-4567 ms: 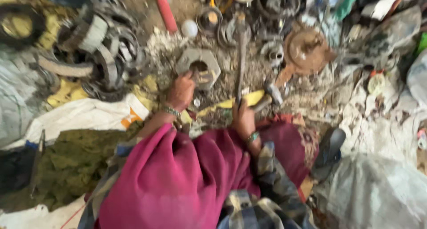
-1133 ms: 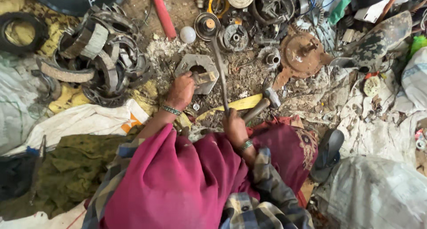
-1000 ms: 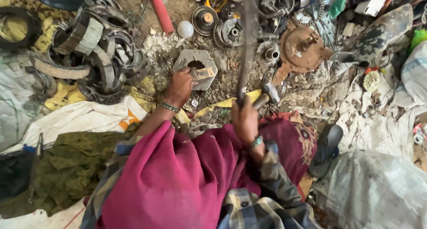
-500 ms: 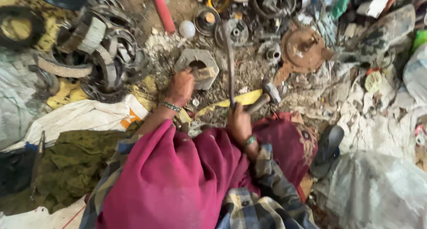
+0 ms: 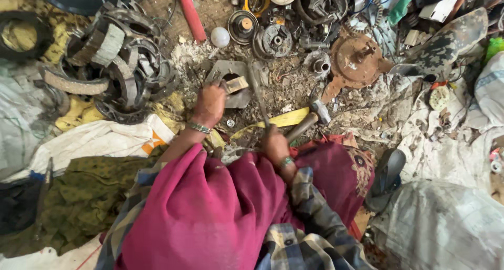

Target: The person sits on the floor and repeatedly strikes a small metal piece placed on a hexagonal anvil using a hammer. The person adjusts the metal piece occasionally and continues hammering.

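Upper centre of frame: left hand (image 5: pixel 209 103) pinches small tan block (image 5: pixel 237 84) on grey metal plate (image 5: pixel 231 80); right hand (image 5: pixel 275 144), fisted around hammer (image 5: pixel 258 91), should strike squarely, clear of fingers.

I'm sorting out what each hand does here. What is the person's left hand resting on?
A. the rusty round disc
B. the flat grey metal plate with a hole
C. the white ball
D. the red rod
B: the left hand sits on the grey metal plate, beside a small tan block.
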